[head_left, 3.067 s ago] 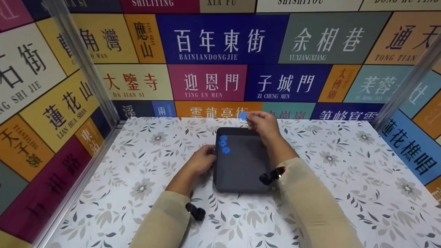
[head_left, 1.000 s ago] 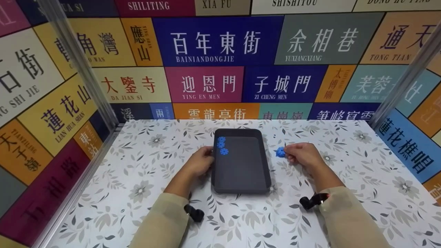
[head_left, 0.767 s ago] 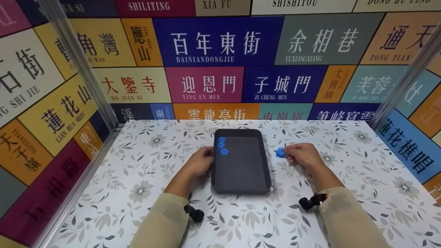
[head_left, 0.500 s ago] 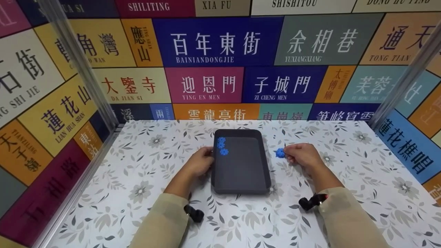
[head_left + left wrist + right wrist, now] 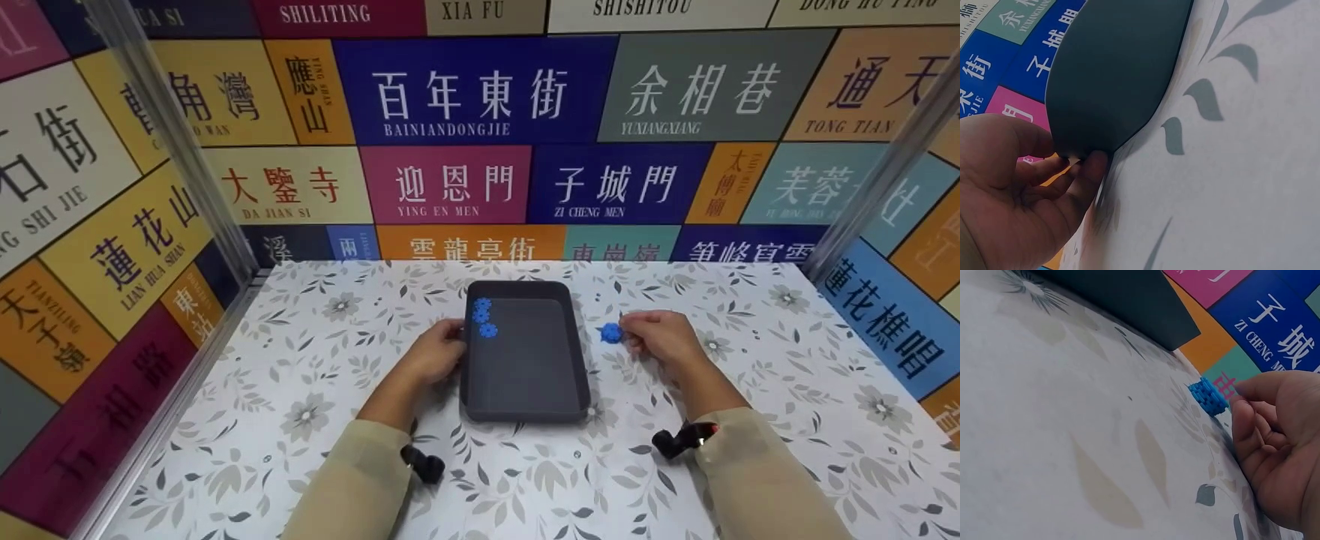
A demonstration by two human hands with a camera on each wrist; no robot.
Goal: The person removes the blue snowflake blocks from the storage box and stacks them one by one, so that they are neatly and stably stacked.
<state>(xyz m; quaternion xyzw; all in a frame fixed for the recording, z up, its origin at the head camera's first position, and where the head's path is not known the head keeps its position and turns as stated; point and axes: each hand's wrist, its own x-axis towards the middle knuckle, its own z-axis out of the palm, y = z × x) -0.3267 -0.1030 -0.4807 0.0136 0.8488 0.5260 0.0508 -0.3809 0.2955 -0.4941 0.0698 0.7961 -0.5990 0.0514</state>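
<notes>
**Gear out of the tray, set down on the table**

Your left hand [image 5: 439, 352] had not moved over the last three seconds: it kept gripping the left rim of the tray [image 5: 525, 375], thumb on one side and fingers curled under the edge, as the left wrist view showed. Three blue gears [image 5: 484, 316] stayed in the tray's far left corner.

The change was on the right. Your right hand [image 5: 660, 339], which had held a gear up over the far end of the tray, came down to the right of it. The gear [image 5: 610, 333] then lay on the table [image 5: 750, 420], just beside the tray, at your fingertips. Your fingers were loosely curled; whether they still pinched it or only touched it, I could not tell. So one gear was out, three left.

Around you stood the sign-covered walls [image 5: 480, 112] and two metal posts [image 5: 172, 142]. Nothing lay between your hand and the tray.
</notes>
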